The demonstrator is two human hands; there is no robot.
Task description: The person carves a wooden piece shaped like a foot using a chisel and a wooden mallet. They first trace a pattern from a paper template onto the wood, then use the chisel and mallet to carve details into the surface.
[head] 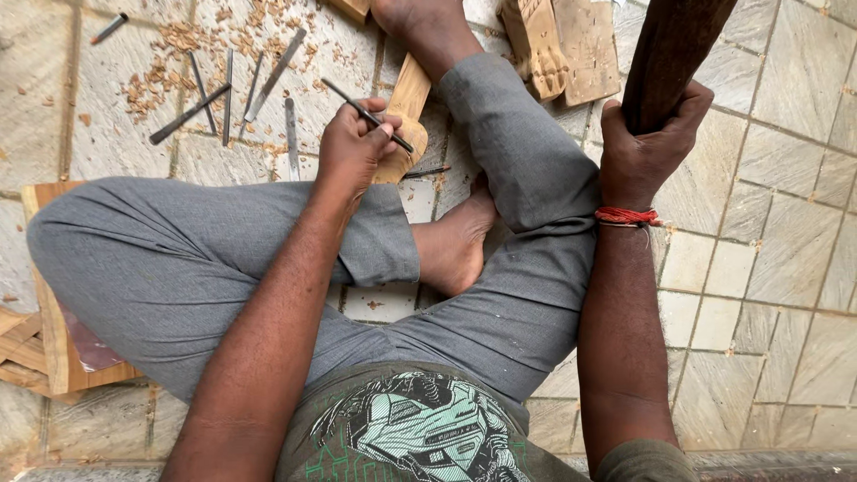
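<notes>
Person seated cross-legged on a pale stone-tile floor (pixel 786 250), grey trousers, bare feet, viewed from above. Left hand (pixel 355 143) closed around a thin dark metal chisel (pixel 368 116), fingers curled over the shaft; tool runs diagonally, upper end pointing up-left, lower tip down-right just past the thumb. Directly under and beside that hand lies a light wooden workpiece (pixel 406 116), long and narrow, angled between the legs; chisel tip sits over its lower part, but contact between the two cannot be made out. Right hand (pixel 650 143) gripped tight around a thick dark wooden mallet (pixel 674 49), held upright, the shaft rising out of the top of the frame; a red thread band (pixel 627 216) circles that wrist. Up-left of the left hand, a loose row of spare metal chisels (pixel 234 94) lies on the tiles, some crossing one another, with a scatter of wood shavings (pixel 170 67) around and above them. One small tool (pixel 109 29) lies apart near the upper left corner. At top centre-right, a carved wooden block (pixel 534 45) rests against a flat board (pixel 589 45). Wooden planks (pixel 40 348) lie under the left knee at the frame's left edge.
</notes>
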